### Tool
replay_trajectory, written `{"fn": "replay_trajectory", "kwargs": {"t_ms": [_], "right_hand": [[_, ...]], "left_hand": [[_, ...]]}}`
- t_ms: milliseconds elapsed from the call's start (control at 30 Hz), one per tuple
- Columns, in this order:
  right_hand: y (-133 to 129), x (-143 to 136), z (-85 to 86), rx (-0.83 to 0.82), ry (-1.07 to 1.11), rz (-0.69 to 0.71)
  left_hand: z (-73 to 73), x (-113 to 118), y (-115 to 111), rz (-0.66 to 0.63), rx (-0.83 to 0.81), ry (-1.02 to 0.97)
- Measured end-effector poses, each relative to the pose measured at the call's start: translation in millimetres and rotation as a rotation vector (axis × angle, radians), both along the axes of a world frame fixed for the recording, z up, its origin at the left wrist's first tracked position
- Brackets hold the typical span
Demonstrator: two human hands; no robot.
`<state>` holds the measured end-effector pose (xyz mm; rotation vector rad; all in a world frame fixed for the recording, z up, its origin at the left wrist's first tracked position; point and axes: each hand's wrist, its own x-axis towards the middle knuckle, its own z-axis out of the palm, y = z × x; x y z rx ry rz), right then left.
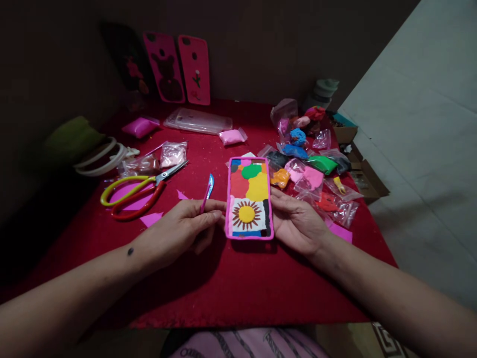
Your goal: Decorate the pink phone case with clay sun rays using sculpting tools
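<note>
Fingers (208, 216) of both hands clamp the phone case (249, 199) between them; clay fully covers it, only finishing left.

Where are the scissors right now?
In the head view, the scissors lie on the red cloth at the left, just beyond the left hand, with pink paper scraps beside them.
</note>
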<state>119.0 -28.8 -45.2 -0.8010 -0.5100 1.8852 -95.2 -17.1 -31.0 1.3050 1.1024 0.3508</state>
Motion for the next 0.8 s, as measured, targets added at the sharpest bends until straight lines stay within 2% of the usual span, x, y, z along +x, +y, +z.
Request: {"fn": "replay_trajectory", "kwargs": {"t_ms": [167,367,467,633,800], "right_hand": [[-2.9,-0.9,0.0,0.064,-0.171,0.018],[-11.2,7.7,4.2,0.141,-0.524,0.208],[-12.0,12.3,7.5,0.188,-0.72,0.254],[-12.9,11.7,14.6,0.296,-0.921,0.227],[-13.1,13.0,15.9,0.414,-1.028,0.094]], "left_hand": [[-0.4,1.3,3.1,-0.009,-0.016,0.014],[1.7,2.1,4.9,-0.032,-0.014,0.034],[3.9,1.6,5.0,-0.041,0.016,0.065],[2.3,3.4,0.3,0.027,0.12,0.086],[2.1,2.4,-4.6,0.133,0.258,0.084]]}}
